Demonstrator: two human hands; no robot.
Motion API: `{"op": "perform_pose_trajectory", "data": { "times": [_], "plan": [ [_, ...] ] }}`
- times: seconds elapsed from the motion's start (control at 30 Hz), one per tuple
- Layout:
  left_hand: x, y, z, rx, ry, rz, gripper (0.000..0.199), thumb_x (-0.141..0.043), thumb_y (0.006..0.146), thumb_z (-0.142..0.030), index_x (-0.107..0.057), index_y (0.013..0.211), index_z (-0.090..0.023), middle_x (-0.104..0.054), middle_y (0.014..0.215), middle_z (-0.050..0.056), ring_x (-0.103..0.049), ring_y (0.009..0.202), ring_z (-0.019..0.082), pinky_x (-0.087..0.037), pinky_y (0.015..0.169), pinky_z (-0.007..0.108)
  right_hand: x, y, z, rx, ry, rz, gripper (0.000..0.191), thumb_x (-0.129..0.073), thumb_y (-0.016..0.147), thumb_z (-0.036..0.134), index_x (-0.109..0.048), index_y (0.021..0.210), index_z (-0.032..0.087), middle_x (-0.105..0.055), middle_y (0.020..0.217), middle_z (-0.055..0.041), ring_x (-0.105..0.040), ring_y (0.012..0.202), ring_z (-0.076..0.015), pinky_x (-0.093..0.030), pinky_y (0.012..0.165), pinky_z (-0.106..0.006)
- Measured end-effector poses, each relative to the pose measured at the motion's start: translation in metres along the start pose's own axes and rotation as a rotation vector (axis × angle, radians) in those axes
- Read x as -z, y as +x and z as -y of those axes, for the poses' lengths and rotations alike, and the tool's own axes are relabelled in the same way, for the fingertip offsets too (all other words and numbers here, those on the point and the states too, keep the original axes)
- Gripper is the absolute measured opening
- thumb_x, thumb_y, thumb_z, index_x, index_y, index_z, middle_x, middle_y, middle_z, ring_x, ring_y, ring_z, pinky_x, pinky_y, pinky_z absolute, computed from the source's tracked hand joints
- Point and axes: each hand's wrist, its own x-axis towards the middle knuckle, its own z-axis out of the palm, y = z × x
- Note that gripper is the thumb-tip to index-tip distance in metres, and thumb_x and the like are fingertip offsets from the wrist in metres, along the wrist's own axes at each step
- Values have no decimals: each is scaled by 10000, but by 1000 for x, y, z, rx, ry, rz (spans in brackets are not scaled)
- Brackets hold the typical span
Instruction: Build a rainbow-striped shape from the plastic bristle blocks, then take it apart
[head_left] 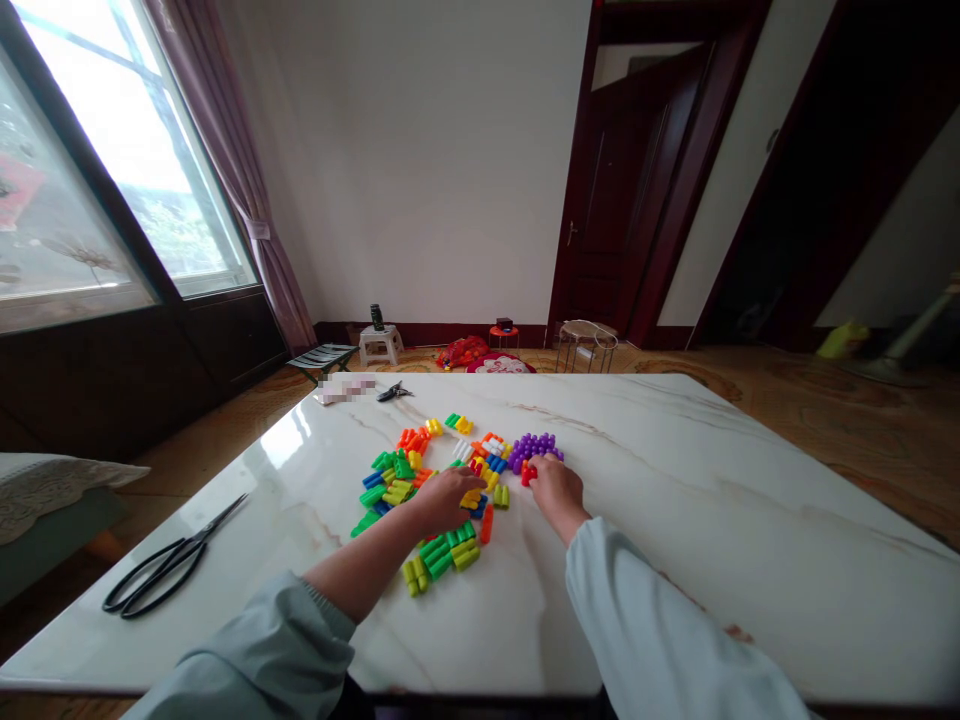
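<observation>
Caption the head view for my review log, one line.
Both hands work among colorful plastic blocks on a marble-patterned table.

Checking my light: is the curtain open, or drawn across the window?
Open: the curtain is gathered in at a tieback, and bright glass in the window shows beside it.

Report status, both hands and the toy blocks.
Left hand over the multicolored toy blocks. Right hand at red block, beside purple pieces. Black-handled scissors off left, apart from blocks.

Black scissors (184, 560) on the marble-patterned table (675, 470), dark pliers (394, 392) near its far edge.
</observation>
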Motion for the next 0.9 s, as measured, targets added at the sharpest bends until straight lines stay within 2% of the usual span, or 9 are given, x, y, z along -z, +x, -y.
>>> {"op": "perform_pose_trajectory", "data": {
  "times": [0.17,0.3,0.37,0.47,0.57,0.63,0.73,0.8,0.9],
  "plan": [
    [3,0,-2,105,99,53,530,-636,658,-143,-636,1169,-284,-607,1132,72,-618,971,250,-505,767,301,9,0,4,-38,17,74,178,-571,740,132,-686,837,227,-652,957,-49,-608,857,-169,-373,643,-238],
    [3,-1,-3,184,139,53,414,-625,693,-196,-669,1097,-274,-619,1077,73,-632,921,258,-498,740,314,24,-2,8,-87,143,313,176,-654,607,64,-693,715,196,-696,872,-67,-633,862,-213,-415,632,-249],
    [3,-1,-2,240,119,15,348,-596,714,-185,-688,1040,-261,-636,1032,67,-633,912,247,-493,739,306,29,-6,10,-81,241,456,166,-675,553,40,-676,645,178,-698,753,-57,-650,770,-202,-431,587,-237],
    [3,2,0,300,15,-101,278,-591,711,-162,-700,959,-222,-662,936,50,-636,880,215,-490,743,285,30,-12,15,-59,354,601,133,-666,576,55,-659,633,175,-654,570,-5,-634,586,-151,-446,515,-209],
    [4,6,-2,371,-251,-206,236,-610,718,-147,-671,945,-162,-666,840,33,-648,752,166,-509,682,262,27,-18,19,-89,513,703,133,-636,620,49,-648,685,165,-640,542,13,-623,530,-136,-474,502,-210],
    [5,8,-5,462,-513,-227,223,-606,758,-160,-630,978,-134,-653,757,16,-641,626,134,-516,596,246,26,-19,21,-103,544,694,129,-646,622,46,-641,690,156,-631,524,12,-621,514,-143,-481,499,-220],
    [5,10,-10,555,-832,-237,214,-622,789,-188,-582,986,-116,-608,614,-20,-625,532,124,-509,516,230,26,-17,22,-87,478,596,87,-676,625,77,-632,635,151,-625,512,-1,-615,509,-148,-470,511,-224],
    [5,11,-11,560,-934,-255,228,-669,761,-200,-573,949,-114,-596,576,-30,-626,527,128,-503,499,224,28,-13,24,-42,486,457,62,-670,669,140,-635,620,152,-649,566,-18,-625,557,-144,-461,539,-215],
    [4,11,-11,509,-957,-281,264,-734,693,-218,-584,884,-114,-606,593,-24,-615,511,123,-481,464,213,30,-7,32,59,629,181,149,-624,760,286,-669,713,152,-691,698,-41,-640,643,-144,-454,542,-201]
  ]
}}
